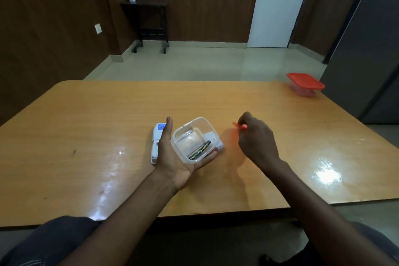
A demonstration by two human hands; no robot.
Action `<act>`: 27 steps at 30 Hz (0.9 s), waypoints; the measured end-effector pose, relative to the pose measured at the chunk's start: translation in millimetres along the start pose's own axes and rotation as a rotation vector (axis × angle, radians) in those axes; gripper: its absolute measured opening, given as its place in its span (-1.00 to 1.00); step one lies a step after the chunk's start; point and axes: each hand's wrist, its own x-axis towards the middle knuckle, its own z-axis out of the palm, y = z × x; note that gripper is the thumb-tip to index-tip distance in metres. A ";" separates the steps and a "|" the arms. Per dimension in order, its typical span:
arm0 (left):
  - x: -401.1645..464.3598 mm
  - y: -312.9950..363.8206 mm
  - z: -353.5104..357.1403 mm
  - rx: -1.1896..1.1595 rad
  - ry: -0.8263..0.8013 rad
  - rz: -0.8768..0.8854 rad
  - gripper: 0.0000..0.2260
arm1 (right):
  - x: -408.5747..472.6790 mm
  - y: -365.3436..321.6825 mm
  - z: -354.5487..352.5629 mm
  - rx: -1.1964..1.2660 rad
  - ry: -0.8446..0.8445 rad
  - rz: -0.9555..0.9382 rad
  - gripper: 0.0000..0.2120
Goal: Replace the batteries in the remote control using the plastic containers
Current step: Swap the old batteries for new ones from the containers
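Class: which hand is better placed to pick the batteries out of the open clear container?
Right hand, probably: the left hand cradles the clear container holding the batteries, while the right only pinches the red lid beside it.

We note the left hand (172, 157) palm up, thumb extended toward the far side, fingers (212, 154) flat and cupping a load. The right hand (255, 136) sits further right, knuckles up, fingers curled in a pinch. Both forearms are bare, reaching from the near edge.
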 end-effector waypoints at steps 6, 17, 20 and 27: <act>-4.6 -4.0 0.5 0.021 0.030 -0.056 -0.52 | 6.6 13.9 6.9 -0.025 -0.479 0.128 -0.69; -1.5 -28.3 8.7 0.247 0.093 -0.090 -0.70 | -5.0 -11.4 -37.1 0.429 -0.357 0.264 -0.79; -1.5 -45.4 6.6 0.701 0.120 -0.022 -0.79 | -0.9 8.5 -38.9 0.250 -0.367 0.288 -0.71; 0.5 -59.1 5.2 0.819 0.072 -0.002 -0.70 | 0.7 23.5 -31.7 0.113 -0.326 0.288 -0.69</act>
